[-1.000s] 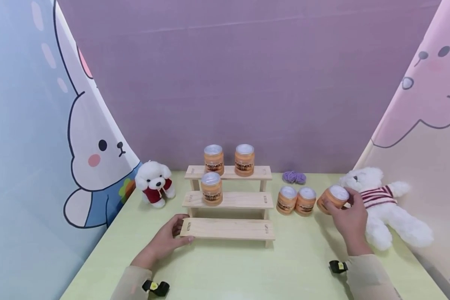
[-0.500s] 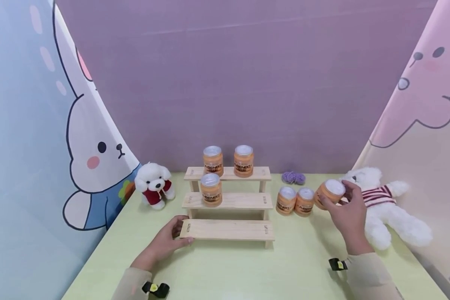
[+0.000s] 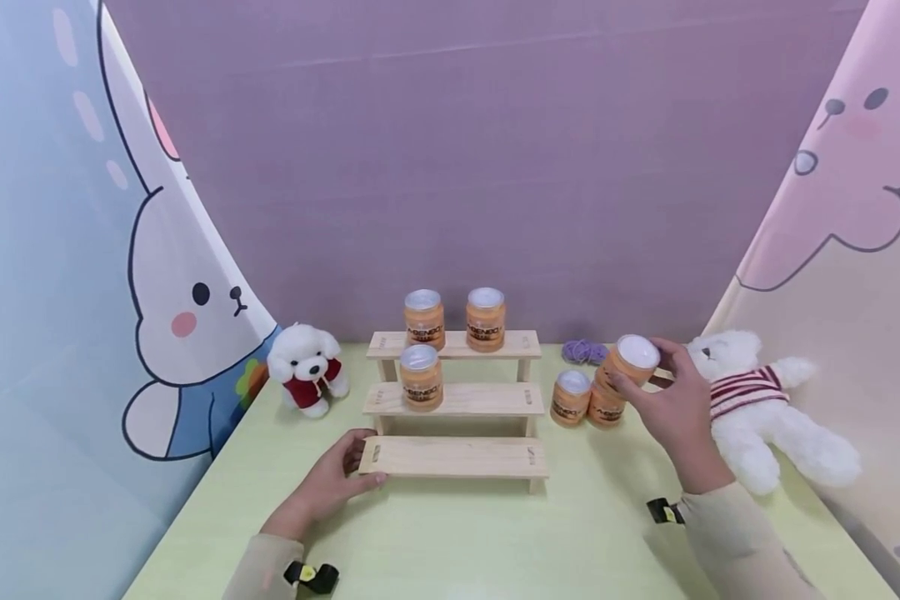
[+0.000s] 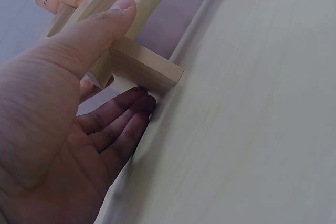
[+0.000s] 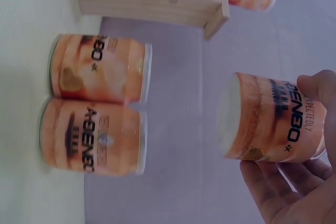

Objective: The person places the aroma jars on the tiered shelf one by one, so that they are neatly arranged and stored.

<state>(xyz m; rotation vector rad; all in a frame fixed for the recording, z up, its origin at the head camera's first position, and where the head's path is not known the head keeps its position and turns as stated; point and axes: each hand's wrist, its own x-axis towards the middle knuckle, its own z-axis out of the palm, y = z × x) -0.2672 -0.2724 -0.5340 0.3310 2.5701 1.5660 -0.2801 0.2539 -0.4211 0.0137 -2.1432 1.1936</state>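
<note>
Head cam: we see R hand (image 3: pixel 671 408) w/ thumb & fingers round a raised can (image 3: pixel 624 367), approx. 3 o'clock of the rack (image 3: pixel 453 457), overlapping 1 of 2 standing cans (image 3: pixel 571 402); R wrist cam shows a gap betw. them. L hand (image 3: pixel 337 477) pinches rack's 8 o'clock end; only L wrist cam clearly shows fingers (image 4: pixel 118 142) below.

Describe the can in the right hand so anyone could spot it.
Start at the wooden rack; to its right, two orange cans stand on the table. Higher up, the right hand grips the can. It alone tilts, held in the air.
</note>
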